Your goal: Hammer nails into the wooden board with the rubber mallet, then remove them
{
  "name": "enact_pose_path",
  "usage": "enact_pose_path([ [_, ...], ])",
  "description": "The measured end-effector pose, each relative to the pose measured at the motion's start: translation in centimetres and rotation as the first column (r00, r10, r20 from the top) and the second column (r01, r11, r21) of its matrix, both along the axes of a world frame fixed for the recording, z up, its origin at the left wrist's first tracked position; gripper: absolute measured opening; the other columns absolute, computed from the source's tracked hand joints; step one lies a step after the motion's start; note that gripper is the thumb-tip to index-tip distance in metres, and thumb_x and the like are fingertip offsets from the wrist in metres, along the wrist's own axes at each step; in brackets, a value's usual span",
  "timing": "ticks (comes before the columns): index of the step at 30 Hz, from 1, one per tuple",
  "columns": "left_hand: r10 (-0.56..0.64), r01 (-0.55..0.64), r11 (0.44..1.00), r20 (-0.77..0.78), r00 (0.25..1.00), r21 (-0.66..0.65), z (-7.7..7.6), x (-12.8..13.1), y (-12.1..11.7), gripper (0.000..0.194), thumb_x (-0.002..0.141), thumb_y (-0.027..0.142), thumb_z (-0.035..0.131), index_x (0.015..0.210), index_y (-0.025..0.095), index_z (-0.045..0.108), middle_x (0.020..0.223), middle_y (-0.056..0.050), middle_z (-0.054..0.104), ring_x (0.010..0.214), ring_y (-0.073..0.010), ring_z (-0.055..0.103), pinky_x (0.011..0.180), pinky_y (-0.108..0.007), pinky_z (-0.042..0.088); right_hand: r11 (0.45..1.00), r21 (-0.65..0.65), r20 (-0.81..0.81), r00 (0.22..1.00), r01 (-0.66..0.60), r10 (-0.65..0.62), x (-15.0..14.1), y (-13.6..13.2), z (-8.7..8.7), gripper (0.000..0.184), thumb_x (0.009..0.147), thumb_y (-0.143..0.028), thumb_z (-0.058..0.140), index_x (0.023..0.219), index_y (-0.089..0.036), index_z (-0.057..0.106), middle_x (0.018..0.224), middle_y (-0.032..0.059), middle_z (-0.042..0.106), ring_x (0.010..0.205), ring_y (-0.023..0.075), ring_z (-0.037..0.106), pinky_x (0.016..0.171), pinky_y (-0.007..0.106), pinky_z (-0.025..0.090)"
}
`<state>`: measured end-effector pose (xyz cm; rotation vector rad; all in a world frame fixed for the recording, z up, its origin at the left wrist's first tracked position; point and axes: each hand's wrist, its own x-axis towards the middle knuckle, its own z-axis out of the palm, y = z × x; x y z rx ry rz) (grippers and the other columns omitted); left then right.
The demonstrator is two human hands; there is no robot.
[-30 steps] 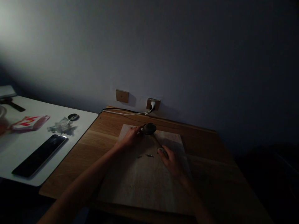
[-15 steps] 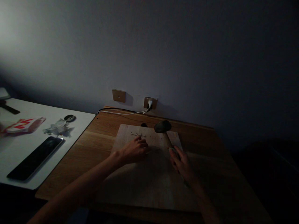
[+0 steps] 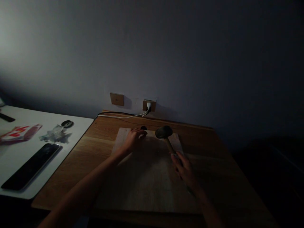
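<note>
My right hand (image 3: 184, 169) is shut around the wooden handle of a dark-headed mallet (image 3: 163, 132), whose head rests or hovers near the far end of the pale wooden board (image 3: 144, 186). My left hand (image 3: 133, 140) lies on the board's far part, fingers partly curled, close to a small dark round object (image 3: 143, 128). Whether those fingers hold anything is hidden in the dim light. The small metal strip with pins seen earlier does not show.
The board lies on an oak desk (image 3: 71, 164), with a white-topped table (image 3: 47, 120) to its left bearing a black smartphone (image 3: 30, 166), a red-and-white packet (image 3: 20, 133), crumpled foil (image 3: 54, 134) and a dark disc (image 3: 67, 123). A plugged-in wall socket (image 3: 149, 105) feeds a white cable along the wall.
My left hand has moved forward toward the board's far edge, and the metal strip is no longer visible. The mallet stays in my right hand, and the whole view has shifted slightly.
</note>
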<state>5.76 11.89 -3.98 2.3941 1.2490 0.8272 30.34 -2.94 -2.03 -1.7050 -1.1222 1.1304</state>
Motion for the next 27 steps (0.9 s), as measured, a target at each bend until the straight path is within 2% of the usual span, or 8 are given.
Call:
enact_pose_path([
  [4,0.048,-0.052,0.995,-0.049,0.998,-0.083,-1.2,0.2,0.9,0.025,0.086,0.011,0.063,0.099,0.026,0.078,0.093,-0.002,0.077,0.086,-0.0169,0.069,0.086,-0.028,0.048,1.000,-0.014,0.007,1.000,0.012,-0.012,0.1,-0.1,-0.2,0.059,0.078,-0.074,0.061,0.101,-0.020,0.063,0.059,-0.0068,0.044,0.044,0.0089,0.038,0.037,0.019,0.028],
  [9,0.089,-0.094,0.994,-0.076,0.993,-0.063,-1.6,0.2,0.5,0.021,0.087,0.016,0.062,0.098,0.025,0.077,0.093,-0.003,0.077,0.086,-0.0179,0.069,0.093,-0.033,0.046,1.000,-0.003,-0.012,1.000,-0.006,0.006,0.1,-0.1,-0.4,0.058,0.079,-0.076,0.058,0.096,-0.021,0.060,0.059,-0.0072,0.044,0.044,0.0083,0.038,0.037,0.019,0.028],
  [14,0.100,-0.103,0.994,-0.070,0.992,-0.037,-1.8,0.1,0.6,0.017,0.087,0.020,0.062,0.093,0.025,0.076,0.091,-0.002,0.077,0.083,-0.0190,0.068,0.090,-0.035,0.046,1.000,0.002,-0.013,1.000,-0.025,0.025,0.1,-0.2,-0.4,0.054,0.081,-0.074,0.058,0.094,-0.021,0.059,0.060,-0.0071,0.043,0.045,0.0091,0.039,0.038,0.020,0.029],
  [18,0.078,-0.079,0.997,-0.089,0.993,-0.014,-1.8,0.0,0.4,0.016,0.088,0.021,0.062,0.097,0.025,0.075,0.092,-0.003,0.077,0.084,-0.0189,0.067,0.090,-0.035,0.046,1.000,-0.005,-0.008,1.000,-0.028,0.028,0.0,-0.2,-0.7,0.054,0.081,-0.073,0.058,0.097,-0.022,0.060,0.059,-0.0072,0.044,0.044,0.0094,0.039,0.038,0.020,0.028],
  [23,0.022,-0.017,0.999,-0.121,0.992,0.044,-1.5,0.2,0.0,0.016,0.087,0.017,0.065,0.099,0.023,0.074,0.102,-0.005,0.075,0.102,-0.0230,0.063,0.090,-0.038,0.043,1.000,0.018,0.020,1.000,-0.007,0.007,-0.1,0.0,-1.3,0.058,0.081,-0.073,0.058,0.102,-0.020,0.064,0.059,-0.0060,0.046,0.046,0.0112,0.042,0.041,0.022,0.030],
  [27,0.020,-0.015,0.999,-0.113,0.993,0.047,-1.3,0.2,0.0,0.014,0.087,0.015,0.066,0.096,0.022,0.075,0.098,-0.005,0.075,0.101,-0.0225,0.063,0.090,-0.038,0.041,0.997,0.028,0.057,0.996,-0.070,0.068,-0.4,0.4,-1.4,0.055,0.084,-0.071,0.056,0.104,-0.020,0.067,0.060,-0.0043,0.050,0.048,0.0122,0.045,0.042,0.023,0.032],
])
